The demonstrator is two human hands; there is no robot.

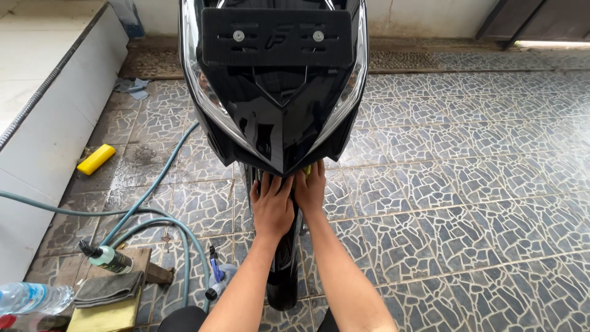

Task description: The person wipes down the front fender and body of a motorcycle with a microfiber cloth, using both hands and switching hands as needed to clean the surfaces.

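Reaching under the scooter's black nose [276, 117], both hands pressed on the front fender [284, 270] just below it. The left hand [272, 206] lay flat, fingers spread, holding nothing. The right hand [311, 187] was curled over something yellow-green [306, 171], probably a sponge, mostly hidden. Judging by this, the fender top was being wiped; next would call for working down toward the wheel. A hose [147, 212] lay left of the scooter.

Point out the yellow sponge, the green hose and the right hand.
yellow sponge [96, 159], head view, middle of its top face.
green hose [161, 174], head view, straight run on the tiles.
right hand [311, 188], head view, its back.
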